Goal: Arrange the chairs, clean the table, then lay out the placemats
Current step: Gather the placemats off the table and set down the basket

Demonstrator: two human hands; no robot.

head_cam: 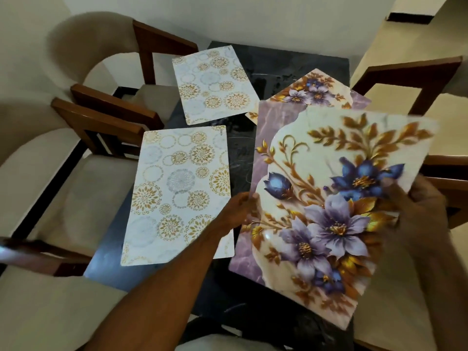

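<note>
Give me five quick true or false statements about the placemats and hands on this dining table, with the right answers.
1. Both hands hold the near floral placemat. True: the left hand grips its left edge, the right hand its right edge.
2. Two circle-patterned placemats lie on the table's left side. True: near one, far one.
3. The table is white. False: it is dark and glossy.
4. No other floral placemat is on the table. False: a second floral placemat lies beyond the held one.
5. The held placemat lies flat on the table. False: it is lifted and tilted.
</note>
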